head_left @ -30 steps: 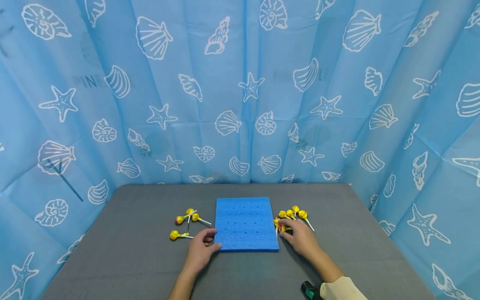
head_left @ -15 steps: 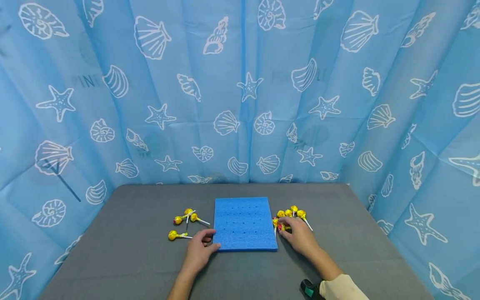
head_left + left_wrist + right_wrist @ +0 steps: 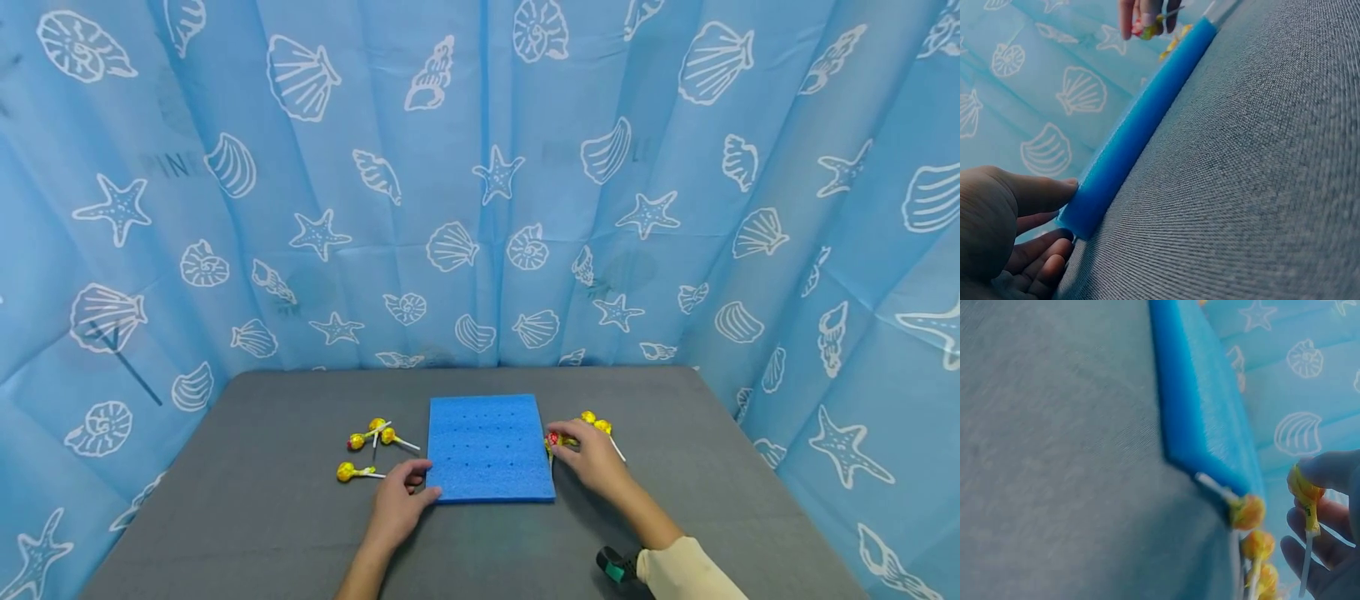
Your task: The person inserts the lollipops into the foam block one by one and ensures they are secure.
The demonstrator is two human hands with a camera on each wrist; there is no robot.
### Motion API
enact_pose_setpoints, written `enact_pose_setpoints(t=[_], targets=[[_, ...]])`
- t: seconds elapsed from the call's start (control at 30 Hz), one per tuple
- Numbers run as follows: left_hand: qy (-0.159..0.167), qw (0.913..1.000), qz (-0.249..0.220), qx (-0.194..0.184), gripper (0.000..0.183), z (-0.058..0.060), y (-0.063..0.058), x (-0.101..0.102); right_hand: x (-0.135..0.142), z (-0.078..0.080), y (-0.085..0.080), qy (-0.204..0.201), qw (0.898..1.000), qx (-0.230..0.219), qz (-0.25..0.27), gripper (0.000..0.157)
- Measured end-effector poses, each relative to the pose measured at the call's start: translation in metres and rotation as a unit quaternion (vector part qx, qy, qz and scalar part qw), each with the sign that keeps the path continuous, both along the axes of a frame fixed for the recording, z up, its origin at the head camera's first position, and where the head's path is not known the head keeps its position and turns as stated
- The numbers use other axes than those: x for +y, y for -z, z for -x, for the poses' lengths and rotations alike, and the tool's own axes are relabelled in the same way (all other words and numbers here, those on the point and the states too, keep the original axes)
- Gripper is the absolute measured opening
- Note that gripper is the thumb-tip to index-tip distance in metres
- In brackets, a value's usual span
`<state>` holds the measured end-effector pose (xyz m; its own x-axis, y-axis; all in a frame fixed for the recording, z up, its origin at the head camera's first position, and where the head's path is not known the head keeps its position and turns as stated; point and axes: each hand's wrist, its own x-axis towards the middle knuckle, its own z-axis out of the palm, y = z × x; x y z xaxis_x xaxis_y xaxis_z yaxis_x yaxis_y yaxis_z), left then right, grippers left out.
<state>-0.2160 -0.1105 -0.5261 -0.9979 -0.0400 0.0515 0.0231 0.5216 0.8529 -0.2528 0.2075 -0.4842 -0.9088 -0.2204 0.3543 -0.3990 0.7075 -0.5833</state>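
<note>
A square blue foam board with rows of small holes lies on the grey table. My left hand grips its near left corner, the thumb on the front edge and the other fingers along the left side; the left wrist view shows the board's thick front face. Over at the board's right edge, my right hand pinches a yellow-wrapped lollipop by its round head. Its white stick points down across the fingers in the right wrist view. Another lollipop lies against the board below.
Several yellow lollipops lie right of the board, partly hidden behind the right hand. A second loose group and one separate lollipop lie to its left. A blue shell-patterned curtain hangs behind the grey table.
My right hand has lifted a lollipop from the right-hand group and moved slightly up and toward the board. The left hand has stayed at the board's corner.
</note>
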Motion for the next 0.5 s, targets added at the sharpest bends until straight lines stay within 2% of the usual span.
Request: enact_pose_setpoints(t=[0.3, 0.5], targets=[[-0.004, 1.0, 0.001, -0.008, 0.038, 0.0, -0.001, 0.0, -0.008, 0.007, -0.013, -0.003, 0.999, 0.006, 0.04, 0.023], [0.0, 1.0, 0.001, 0.002, 0.038, -0.001, 0.0, 0.0, -0.012, 0.013, -0.02, 0.0, 0.998, -0.015, 0.057, 0.018]])
